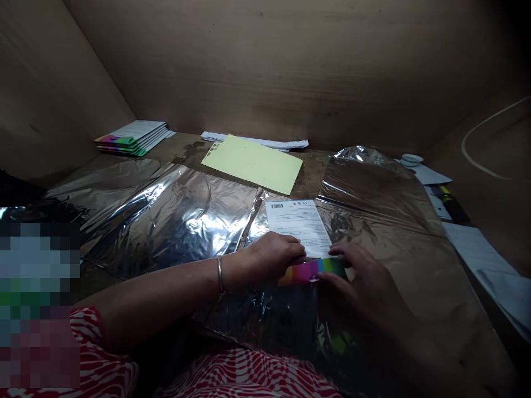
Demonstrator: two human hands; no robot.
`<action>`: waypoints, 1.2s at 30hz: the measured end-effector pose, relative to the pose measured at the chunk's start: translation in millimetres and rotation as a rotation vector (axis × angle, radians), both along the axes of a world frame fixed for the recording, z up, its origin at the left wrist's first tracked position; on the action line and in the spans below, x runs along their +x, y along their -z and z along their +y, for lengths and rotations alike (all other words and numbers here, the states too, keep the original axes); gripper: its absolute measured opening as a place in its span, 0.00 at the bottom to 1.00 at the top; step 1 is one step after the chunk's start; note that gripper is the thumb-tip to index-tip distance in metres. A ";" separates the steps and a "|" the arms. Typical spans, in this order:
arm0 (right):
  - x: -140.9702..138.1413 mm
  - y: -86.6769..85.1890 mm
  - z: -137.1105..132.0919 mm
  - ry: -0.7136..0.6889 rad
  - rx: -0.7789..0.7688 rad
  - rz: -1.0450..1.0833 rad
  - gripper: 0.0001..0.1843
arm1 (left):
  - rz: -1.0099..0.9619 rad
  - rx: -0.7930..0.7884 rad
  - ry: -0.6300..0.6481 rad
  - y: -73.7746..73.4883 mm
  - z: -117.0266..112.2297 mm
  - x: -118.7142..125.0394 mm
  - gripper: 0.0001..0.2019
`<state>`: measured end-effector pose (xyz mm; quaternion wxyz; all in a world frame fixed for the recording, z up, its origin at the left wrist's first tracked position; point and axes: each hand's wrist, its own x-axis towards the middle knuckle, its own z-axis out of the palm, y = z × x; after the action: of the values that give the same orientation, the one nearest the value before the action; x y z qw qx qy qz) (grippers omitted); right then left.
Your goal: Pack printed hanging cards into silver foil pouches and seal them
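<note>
A flat printed packet (296, 226) lies on the clear plastic sheet before me, its white text side up and a barcode at its far edge. Its near end shows a rainbow-coloured flap (305, 272). My left hand (274, 254), with a bracelet at the wrist, has curled fingers closed at the packet's near left edge, by the flap. At the flap's right end, my right hand (369, 276) has its thumb on the coloured part and its fingers at the fold. The fingertips of the left hand are partly hidden.
Clear plastic sheeting (157, 215) covers much of the table. A stack of similar packets (135, 135) stands at the back left. Behind the packet lie a yellow sheet (255, 164) and white papers (296, 145). At right are a small white bowl (412, 159), a dark-and-yellow object (452, 204) and papers (489, 265).
</note>
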<state>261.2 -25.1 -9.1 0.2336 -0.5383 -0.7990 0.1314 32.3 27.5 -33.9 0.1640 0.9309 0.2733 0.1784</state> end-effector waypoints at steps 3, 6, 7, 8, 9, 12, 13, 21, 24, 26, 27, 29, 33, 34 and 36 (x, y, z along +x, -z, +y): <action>-3.8 7.4 -4.1 -0.164 0.208 -0.100 0.07 | 0.005 -0.004 -0.011 -0.4 -0.4 0.2 0.09; -5.8 14.6 -16.0 -0.288 0.320 -0.194 0.13 | -0.002 0.008 -0.024 0.1 -1.1 0.8 0.12; -6.3 16.4 -18.9 -0.304 0.336 -0.219 0.14 | -0.010 0.015 -0.023 0.7 -1.1 1.0 0.12; -6.7 17.9 -20.5 -0.313 0.341 -0.241 0.16 | -0.019 0.020 -0.023 1.4 -1.0 1.1 0.13; -6.9 19.1 -20.9 -0.321 0.341 -0.258 0.16 | -0.024 0.023 -0.021 2.1 -0.8 1.1 0.13; -5.2 20.5 -16.3 -0.308 0.330 -0.285 0.15 | -0.032 0.018 -0.023 2.4 -0.4 0.4 0.13; -3.7 19.7 -13.9 -0.288 0.311 -0.286 0.15 | -0.032 0.015 -0.021 1.8 -0.4 0.0 0.13; -4.6 -7.6 -8.7 -0.457 0.077 -0.210 0.17 | -0.038 0.020 -0.020 -3.8 -1.9 -1.6 0.12; -12.6 -12.6 -10.8 -0.491 0.045 -0.160 0.13 | -0.038 0.023 -0.023 -3.8 -2.2 -1.1 0.13; -14.9 -13.3 -7.0 -0.388 -0.112 -0.091 0.13 | -0.040 0.023 -0.025 -3.8 -2.2 -1.6 0.13; -15.0 -13.4 -3.0 -0.344 -0.215 -0.057 0.13 | -0.037 0.019 -0.022 -3.9 -2.1 -2.3 0.12; -14.9 -13.7 7.5 -0.283 -0.372 -0.021 0.12 | -0.032 -0.001 -0.003 -4.2 -1.5 -4.1 0.07; -18.1 -13.2 19.5 -0.183 -0.333 -0.137 0.05 | -0.025 -0.049 0.055 -3.8 0.2 -6.9 0.15; -19.1 -12.0 18.3 -0.173 -0.267 -0.165 0.06 | -0.025 -0.048 0.057 -3.3 0.5 -6.9 0.15; -19.6 -7.9 11.7 -0.192 -0.069 -0.178 0.05 | -0.015 -0.038 0.054 -1.9 0.9 -6.4 0.13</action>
<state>241.6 -13.3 -1.2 0.1297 -0.4767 -0.8593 0.1320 25.9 28.4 -32.0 0.1883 0.9334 0.2502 0.1755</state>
